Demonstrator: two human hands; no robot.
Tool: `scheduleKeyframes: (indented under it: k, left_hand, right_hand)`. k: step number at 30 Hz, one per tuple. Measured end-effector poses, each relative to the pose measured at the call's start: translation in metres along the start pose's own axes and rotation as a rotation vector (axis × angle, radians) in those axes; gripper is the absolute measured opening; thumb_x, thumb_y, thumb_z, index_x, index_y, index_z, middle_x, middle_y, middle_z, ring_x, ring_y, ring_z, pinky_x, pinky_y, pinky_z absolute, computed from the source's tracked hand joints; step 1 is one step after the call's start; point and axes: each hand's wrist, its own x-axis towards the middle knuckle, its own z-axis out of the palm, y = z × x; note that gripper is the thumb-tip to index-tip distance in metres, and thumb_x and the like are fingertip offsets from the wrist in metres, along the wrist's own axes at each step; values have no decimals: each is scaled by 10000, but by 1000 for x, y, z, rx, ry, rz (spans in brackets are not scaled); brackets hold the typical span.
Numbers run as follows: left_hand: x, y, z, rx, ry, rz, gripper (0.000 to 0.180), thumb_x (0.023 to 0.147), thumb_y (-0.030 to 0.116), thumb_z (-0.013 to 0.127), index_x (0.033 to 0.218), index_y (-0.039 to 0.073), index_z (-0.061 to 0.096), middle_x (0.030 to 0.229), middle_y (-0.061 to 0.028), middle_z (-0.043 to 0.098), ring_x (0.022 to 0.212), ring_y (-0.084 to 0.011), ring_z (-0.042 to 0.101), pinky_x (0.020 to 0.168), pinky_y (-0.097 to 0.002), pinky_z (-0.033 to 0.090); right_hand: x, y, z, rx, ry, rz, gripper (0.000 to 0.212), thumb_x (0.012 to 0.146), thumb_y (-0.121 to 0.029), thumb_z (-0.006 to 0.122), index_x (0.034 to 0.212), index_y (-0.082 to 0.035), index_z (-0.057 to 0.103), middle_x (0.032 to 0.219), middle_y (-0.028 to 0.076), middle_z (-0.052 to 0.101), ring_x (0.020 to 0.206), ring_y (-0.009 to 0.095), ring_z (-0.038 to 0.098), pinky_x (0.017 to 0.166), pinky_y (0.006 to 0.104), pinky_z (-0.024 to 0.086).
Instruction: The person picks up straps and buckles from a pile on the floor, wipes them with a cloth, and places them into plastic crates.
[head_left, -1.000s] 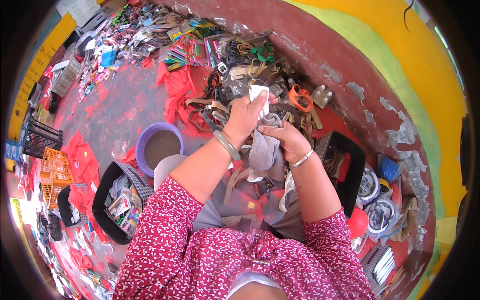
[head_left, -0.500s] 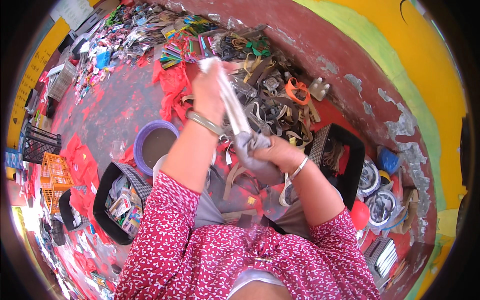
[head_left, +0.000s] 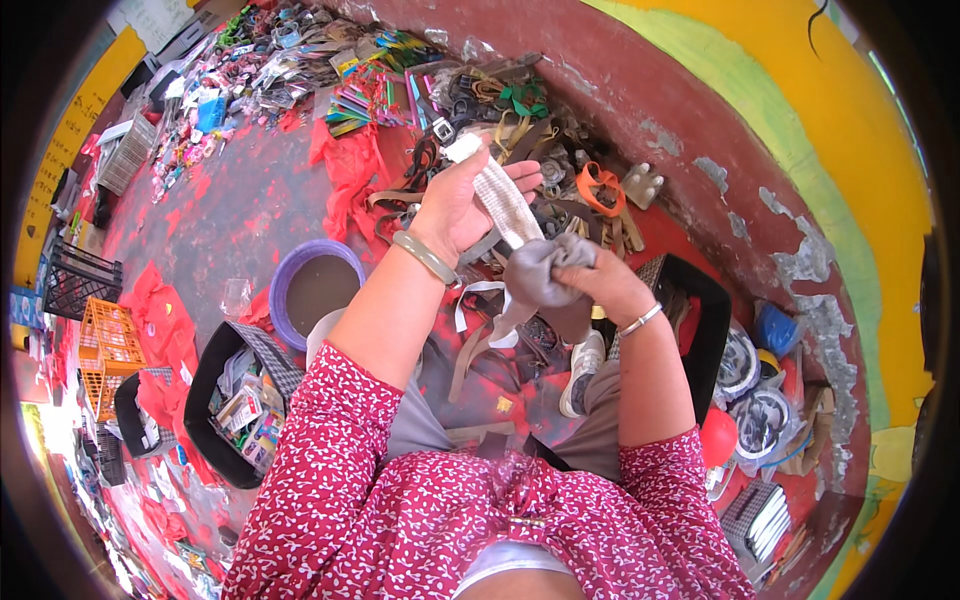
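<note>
A white woven belt (head_left: 503, 202) runs slantwise between my hands. My left hand (head_left: 452, 208), palm turned up, keeps its upper end between the thumb and stretched-out fingers. My right hand (head_left: 600, 285) is closed on a bunched grey cloth (head_left: 545, 270), which wraps round the belt's lower part and hides it. A metal buckle (head_left: 443, 130) shows just beyond my left thumb; whether it belongs to this belt I cannot tell. Below the cloth, light strap ends (head_left: 490, 300) hang or lie among other straps.
A heap of belts (head_left: 590, 225) lies ahead against the red wall (head_left: 690, 140). Left stand a purple bucket (head_left: 290, 250) of murky water and a black-rimmed box (head_left: 205, 400) of small goods. Another black-rimmed box (head_left: 712, 320) stands at right. An orange crate (head_left: 110, 345) sits far left.
My left hand has turned palm up and its fingers have straightened out. My right hand, with the grey cloth, has shifted slightly right and up. More of the white belt's weave shows.
</note>
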Motion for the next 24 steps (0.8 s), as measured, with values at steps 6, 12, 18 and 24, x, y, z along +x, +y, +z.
scheduleKeyframes:
  k: [6, 12, 18, 24]
  left_hand:
    - [2, -16, 2, -84, -23, -63, 497, 939, 366, 339, 1228, -35, 398, 1198, -249, 482, 1131, -353, 464, 952, -428, 383]
    - [-13, -45, 33, -142, 25, -111, 441, 935, 404, 343, 1123, 46, 519, 1091, -117, 573, 1019, -247, 533, 910, -381, 416]
    - [-14, -23, 15, -24, -17, 48, 522, 943, 422, 275, 1291, 46, 379, 1177, -158, 516, 1024, -286, 529, 909, -411, 412]
    - [-15, -20, 17, -23, 6, 44, 525, 946, 416, 255, 1335, 67, 307, 1248, -230, 444, 1106, -333, 479, 951, -430, 378]
  right_hand:
    - [10, -7, -3, 113, 416, -605, 338, 737, 101, 559, 1052, -18, 534, 992, 39, 573, 881, 138, 569, 814, 254, 453]
    - [20, -20, 52, -838, 391, -897, 431, 742, -53, 591, 1152, -3, 467, 1092, 196, 528, 991, 366, 518, 876, 393, 416]
    - [24, 1, 57, -707, 132, -873, 466, 738, 29, 489, 1201, -6, 448, 1180, 214, 496, 1135, 359, 457, 965, 365, 356]
    - [8, 3, 54, -755, 64, -810, 433, 723, 91, 431, 1143, 15, 507, 1125, 201, 549, 1079, 325, 525, 922, 333, 401]
